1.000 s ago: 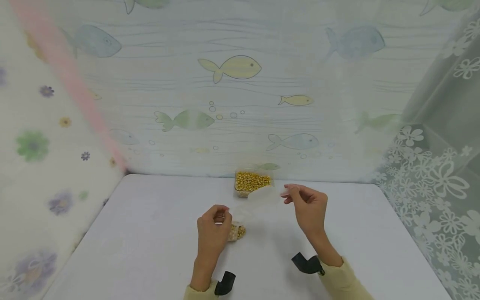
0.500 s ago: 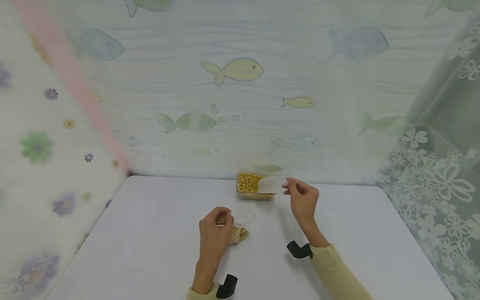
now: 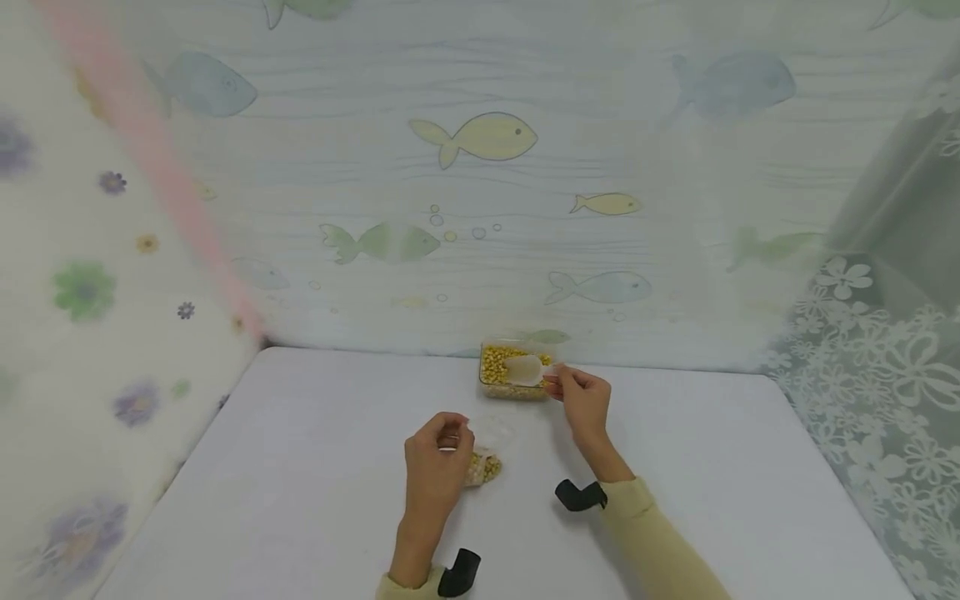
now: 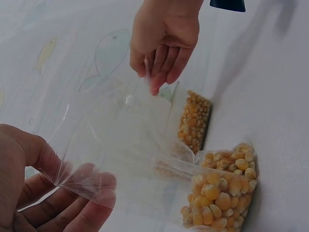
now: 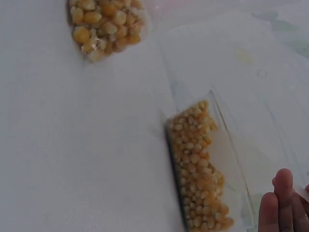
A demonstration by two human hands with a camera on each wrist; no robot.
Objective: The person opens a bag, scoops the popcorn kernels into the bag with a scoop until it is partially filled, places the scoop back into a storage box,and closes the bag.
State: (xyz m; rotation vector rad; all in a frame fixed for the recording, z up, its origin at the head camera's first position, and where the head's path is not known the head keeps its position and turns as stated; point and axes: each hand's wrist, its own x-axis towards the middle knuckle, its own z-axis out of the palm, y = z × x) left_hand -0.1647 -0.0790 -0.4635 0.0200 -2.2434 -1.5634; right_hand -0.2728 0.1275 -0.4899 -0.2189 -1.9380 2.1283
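Observation:
My left hand [image 3: 438, 458] pinches the upper edge of a clear plastic bag [image 4: 120, 135]. Yellow corn kernels [image 4: 222, 193] fill its bottom, which sits on the table. At the back, my right hand [image 3: 587, 406] holds a white scoop [image 3: 523, 371] by its handle. The scoop's bowl lies over the corn in a clear rectangular container [image 3: 514, 391], and the hand is at that container's right side. In the right wrist view the container [image 5: 195, 169] shows a slanting heap of kernels, with the right fingertips [image 5: 284, 181] beside it.
A white table [image 3: 322, 467] carries the bag and container. A wall covering with printed fish [image 3: 491, 137] rises right behind the container. Flowered fabric [image 3: 82, 292] hangs on the left, and lacy curtain [image 3: 885, 417] on the right.
My right hand has moved away from the bag, back and to the left, bringing the scoop into the corn container. The left hand keeps its pinch on the bag, nearly still.

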